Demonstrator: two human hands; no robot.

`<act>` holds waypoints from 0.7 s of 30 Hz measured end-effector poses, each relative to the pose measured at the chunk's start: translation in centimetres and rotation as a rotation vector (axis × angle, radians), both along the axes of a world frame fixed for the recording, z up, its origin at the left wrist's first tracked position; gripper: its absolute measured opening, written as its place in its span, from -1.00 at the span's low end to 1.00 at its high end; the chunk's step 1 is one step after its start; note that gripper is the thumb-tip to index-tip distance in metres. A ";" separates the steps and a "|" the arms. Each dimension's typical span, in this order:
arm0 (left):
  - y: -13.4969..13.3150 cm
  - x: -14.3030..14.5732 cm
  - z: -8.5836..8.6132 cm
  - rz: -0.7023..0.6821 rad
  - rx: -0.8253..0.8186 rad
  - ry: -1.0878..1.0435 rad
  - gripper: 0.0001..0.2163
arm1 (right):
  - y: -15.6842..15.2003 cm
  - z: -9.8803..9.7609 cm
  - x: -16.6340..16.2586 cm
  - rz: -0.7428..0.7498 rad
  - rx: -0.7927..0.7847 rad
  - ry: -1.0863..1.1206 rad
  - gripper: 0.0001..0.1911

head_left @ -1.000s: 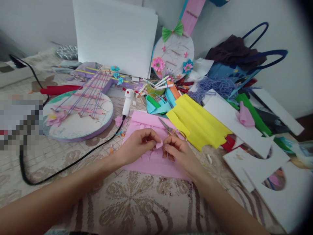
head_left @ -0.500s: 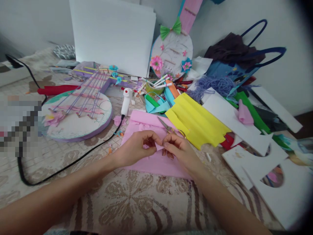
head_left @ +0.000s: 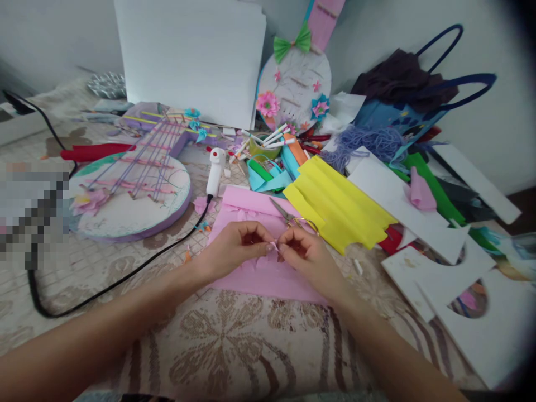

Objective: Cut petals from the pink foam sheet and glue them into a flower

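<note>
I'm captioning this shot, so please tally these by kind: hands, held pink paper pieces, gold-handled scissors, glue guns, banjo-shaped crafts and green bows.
Hands: 2
Held pink paper piece: 1
Gold-handled scissors: 1 pair
Glue gun: 1
Banjo-shaped crafts: 2
Green bow: 1
Total: 8

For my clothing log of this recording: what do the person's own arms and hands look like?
The left hand and right hand are ungloved, with no ring, watch or bracelet visible. The left forearm and right forearm are bare, with no sleeve in view.
</note>
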State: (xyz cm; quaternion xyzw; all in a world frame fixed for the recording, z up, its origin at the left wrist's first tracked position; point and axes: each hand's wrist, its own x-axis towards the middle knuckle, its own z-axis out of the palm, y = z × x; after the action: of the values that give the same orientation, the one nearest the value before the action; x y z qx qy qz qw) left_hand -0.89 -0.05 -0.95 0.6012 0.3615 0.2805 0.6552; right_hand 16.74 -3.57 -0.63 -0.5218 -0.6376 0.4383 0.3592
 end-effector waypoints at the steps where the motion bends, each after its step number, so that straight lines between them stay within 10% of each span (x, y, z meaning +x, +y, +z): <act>1: 0.0 0.0 0.0 0.006 -0.002 0.002 -0.89 | 0.0 0.0 0.0 -0.005 0.023 -0.031 -0.94; 21: 0.0 0.1 -0.2 0.058 -0.011 -0.043 -0.82 | 0.1 -0.8 0.3 0.057 -0.209 0.184 -0.83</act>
State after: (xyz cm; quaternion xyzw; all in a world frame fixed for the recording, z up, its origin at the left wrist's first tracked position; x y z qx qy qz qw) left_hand -0.79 -0.09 -1.20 0.5807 0.3660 0.3101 0.6577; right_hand 17.01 -3.52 -1.39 -0.4958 -0.5674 0.5583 0.3472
